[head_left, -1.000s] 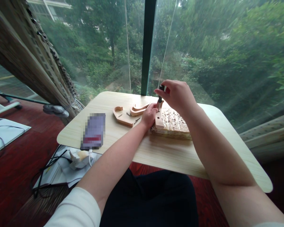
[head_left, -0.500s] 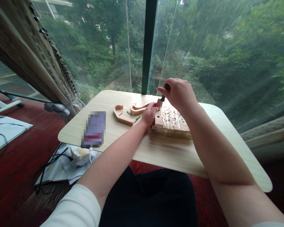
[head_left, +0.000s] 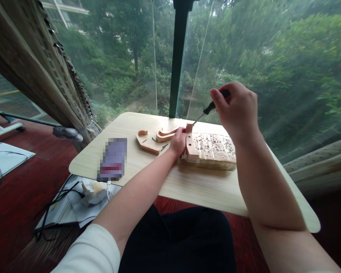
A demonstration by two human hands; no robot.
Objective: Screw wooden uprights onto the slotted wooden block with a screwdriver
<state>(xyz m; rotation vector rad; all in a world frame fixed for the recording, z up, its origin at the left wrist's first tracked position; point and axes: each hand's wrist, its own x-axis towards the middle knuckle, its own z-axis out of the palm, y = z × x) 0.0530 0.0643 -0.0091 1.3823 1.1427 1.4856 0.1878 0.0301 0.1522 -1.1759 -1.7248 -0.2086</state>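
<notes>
A screwdriver with a black handle is gripped in my right hand, raised above the table's right half. Its thin shaft slants down to the left, the tip near the upper end of a wooden piece with two dark holes. My left hand is closed on that piece's left side. The piece rests at the left end of a plastic-wrapped block. Left of my left hand lie a curved wooden piece, a hook-shaped one and several screws.
A phone, its picture pixelated, lies at the left of the pale table, with a white cable plugged in. Below the table's left edge are papers and black cables. A tied curtain hangs beside the window.
My right hand has moved up and to the right with the screwdriver, which now slants more and has left the holes' area. My left hand stays on the wooden piece. The view has shifted slightly.
</notes>
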